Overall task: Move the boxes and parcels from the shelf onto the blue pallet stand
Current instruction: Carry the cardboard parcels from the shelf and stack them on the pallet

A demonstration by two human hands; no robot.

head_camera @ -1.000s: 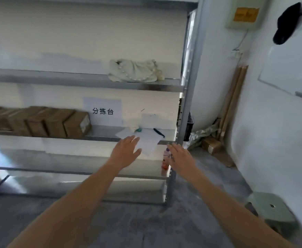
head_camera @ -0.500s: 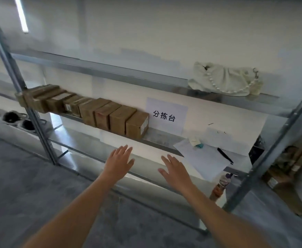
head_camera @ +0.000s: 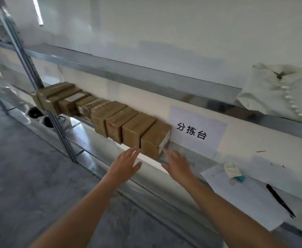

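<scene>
1. Both arms have closed on the row of boxes since the earlier frame, when the hands hung lower and well short of the shelf edge; the view has also swung left and nearer, so the boxes now sit mid-frame. Judged from this, the reach is nearly done and a lift of the end box comes next; nothing has left the shelf yet, and the blue pallet stand is not in view.
2. Metal shelf (head_camera: 191, 154): grey, smooth, reflective, with slim perforated uprights; a white paper sign (head_camera: 196, 129) with printed characters hangs on the wall behind it.
3. Row of cardboard boxes (head_camera: 100, 113): brown, matte, taped, set side by side along the middle shelf, touching one another.
4. White bag (head_camera: 279, 93): soft, crumpled, with a bead strand, on the shelf above at the right.
5. Loose paper sheets (head_camera: 245, 194): flat, overhanging the shelf edge at the right.
6. End box (head_camera: 154, 138): squarish, with a small label on its right face, rightmost in the row.
7. Left hand (head_camera: 124, 165): fingers spread, empty, fingertips at the lower left corner of the end box; contact cannot be told.
8. Right hand (head_camera: 177, 163): fingers spread, empty, fingertips just beside the box's labelled right face.
9. Black pen (head_camera: 279, 200): thin, lying on the sheets.
</scene>
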